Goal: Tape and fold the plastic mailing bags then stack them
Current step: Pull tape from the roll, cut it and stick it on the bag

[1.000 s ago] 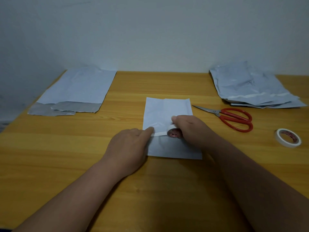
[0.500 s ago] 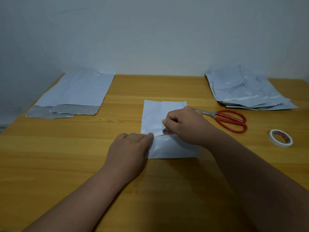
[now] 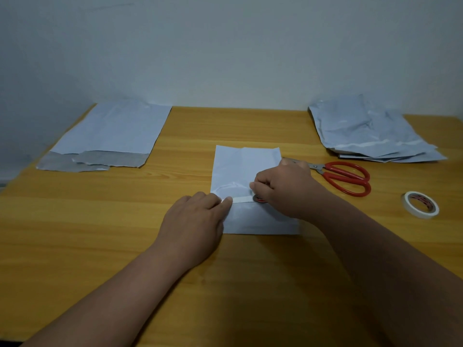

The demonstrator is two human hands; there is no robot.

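In the middle of the wooden table (image 3: 125,246) we see a folded white mailing bag (image 3: 245,166), its flap edge crossed by a strip of pale tape (image 3: 241,198). Our right hand (image 3: 283,189) has its fingers curled around a small tape roll (image 3: 259,198) with a red-printed core, held against the bag at the strip's right end; the printing is too small for us to read. Our left hand (image 3: 198,221) lies flat on the table at the bag's left edge, fingers straight and together, the fingertips (image 3: 226,201) pressing the left end of the strip.

Just right of the bag lie red-handled scissors (image 3: 345,177), blades pointing toward our right hand and partly hidden behind it. Further right sits a second tape roll (image 3: 421,205), lying flat, with red marks inside the core that we cannot make out. At the far right is a loose pile of crumpled bags (image 3: 370,131). At the far left, flat bags (image 3: 112,128) lie stacked with their grey flaps toward us.
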